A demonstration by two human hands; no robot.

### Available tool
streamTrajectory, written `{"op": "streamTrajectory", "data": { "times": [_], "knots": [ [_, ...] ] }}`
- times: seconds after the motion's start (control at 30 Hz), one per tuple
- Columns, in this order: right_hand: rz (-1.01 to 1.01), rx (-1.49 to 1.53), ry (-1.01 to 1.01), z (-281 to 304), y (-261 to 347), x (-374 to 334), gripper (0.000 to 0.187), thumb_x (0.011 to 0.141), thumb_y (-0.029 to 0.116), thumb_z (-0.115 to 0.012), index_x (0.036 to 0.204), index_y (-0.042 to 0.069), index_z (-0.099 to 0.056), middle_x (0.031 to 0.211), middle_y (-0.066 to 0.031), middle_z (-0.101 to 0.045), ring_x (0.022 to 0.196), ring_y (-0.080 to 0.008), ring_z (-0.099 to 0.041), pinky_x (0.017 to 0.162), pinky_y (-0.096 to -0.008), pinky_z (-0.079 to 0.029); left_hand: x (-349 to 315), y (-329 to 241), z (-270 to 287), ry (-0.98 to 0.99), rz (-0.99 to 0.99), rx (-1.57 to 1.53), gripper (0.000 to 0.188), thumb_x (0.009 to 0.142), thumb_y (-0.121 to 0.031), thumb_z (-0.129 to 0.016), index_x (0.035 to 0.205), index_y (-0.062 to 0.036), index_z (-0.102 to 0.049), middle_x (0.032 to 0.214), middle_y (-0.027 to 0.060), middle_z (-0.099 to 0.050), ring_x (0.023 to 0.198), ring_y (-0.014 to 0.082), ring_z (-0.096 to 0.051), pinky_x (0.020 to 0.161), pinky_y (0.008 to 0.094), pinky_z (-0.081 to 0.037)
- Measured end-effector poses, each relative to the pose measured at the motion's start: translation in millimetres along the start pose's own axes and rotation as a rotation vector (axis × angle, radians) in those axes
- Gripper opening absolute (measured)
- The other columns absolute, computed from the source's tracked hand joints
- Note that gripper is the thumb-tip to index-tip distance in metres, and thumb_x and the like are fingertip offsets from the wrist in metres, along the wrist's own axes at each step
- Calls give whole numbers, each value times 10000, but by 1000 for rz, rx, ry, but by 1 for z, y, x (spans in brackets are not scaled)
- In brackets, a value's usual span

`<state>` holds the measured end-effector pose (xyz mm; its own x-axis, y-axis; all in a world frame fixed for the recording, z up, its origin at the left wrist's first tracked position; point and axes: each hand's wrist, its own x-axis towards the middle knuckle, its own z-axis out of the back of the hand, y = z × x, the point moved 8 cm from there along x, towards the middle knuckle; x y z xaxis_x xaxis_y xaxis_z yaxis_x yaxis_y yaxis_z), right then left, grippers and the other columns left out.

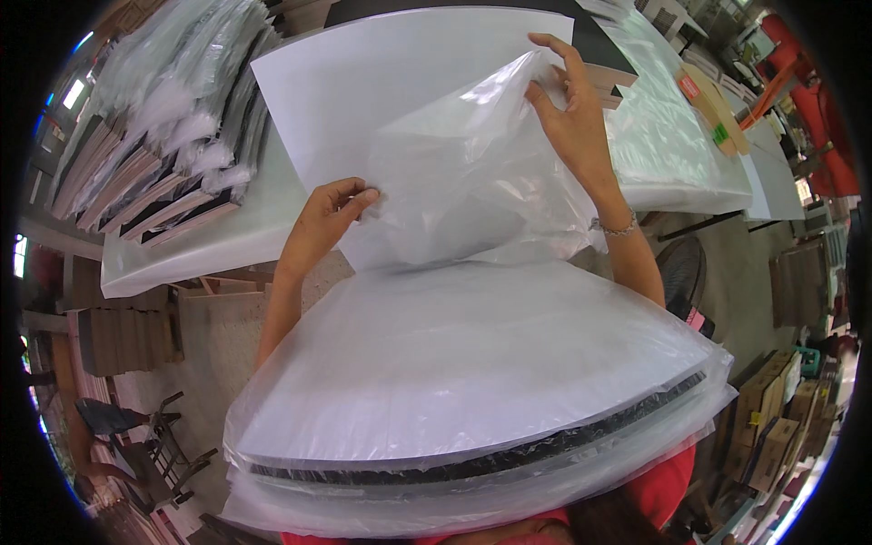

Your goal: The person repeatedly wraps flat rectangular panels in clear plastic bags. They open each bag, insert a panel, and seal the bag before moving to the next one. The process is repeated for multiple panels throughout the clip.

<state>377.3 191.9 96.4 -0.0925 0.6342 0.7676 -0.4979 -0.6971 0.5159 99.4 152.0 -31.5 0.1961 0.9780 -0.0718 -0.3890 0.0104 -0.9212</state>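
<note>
A see-through plastic bag [481, 173] spreads in wrinkles over a white sheet [336, 100] on the table. My left hand [329, 218] is closed, thumb against fingers, at the bag's left edge. Up at the far right corner, my right hand [574, 118] grips the raised plastic, with thumb and forefinger partly spread. Close to my body lies a large flat panel [472, 354], white on top with a dark edge, wrapped in see-through plastic. The bag runs back from it toward my hands; where the two join is hard to make out.
Several plastic-wrapped dark panels [173, 136] are piled at the far left of the covered table [191, 250]. Dark boards [599, 54] sit behind the white sheet. Brown cartons [767, 418] stand at the right, a folded trolley [163, 445] at the lower left.
</note>
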Motion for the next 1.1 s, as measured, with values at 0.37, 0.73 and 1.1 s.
{"op": "streamTrajectory", "data": {
  "times": [0.37,0.73,1.1],
  "knots": [
    [-257,383,536,-76,43,-69,324,759,140,-741,1015,58,-559,802,-49,-587,782,-166,-576,748,-301,-474,4,-19,-47,148,158,-459,292,771,-305,-762,830,-33,-672,713,20,-608,647,82,-513,615,217,-413],
    [-522,371,438,-41,-31,-82,122,821,113,-682,884,16,-642,795,-10,-602,745,-87,-549,720,-252,-467,5,-2,-39,107,143,-956,221,834,-276,-696,929,-88,-630,836,7,-621,711,71,-579,697,213,-513],
    [-393,-679,-903,489,-243,-237,290,922,194,-512,1099,-28,-569,1076,-131,-621,936,-225,-610,801,-342,-509,-43,80,83,-277,121,-1208,188,880,-169,-637,1042,-84,-599,942,-5,-632,838,84,-615,729,207,-541]
  ]
}}
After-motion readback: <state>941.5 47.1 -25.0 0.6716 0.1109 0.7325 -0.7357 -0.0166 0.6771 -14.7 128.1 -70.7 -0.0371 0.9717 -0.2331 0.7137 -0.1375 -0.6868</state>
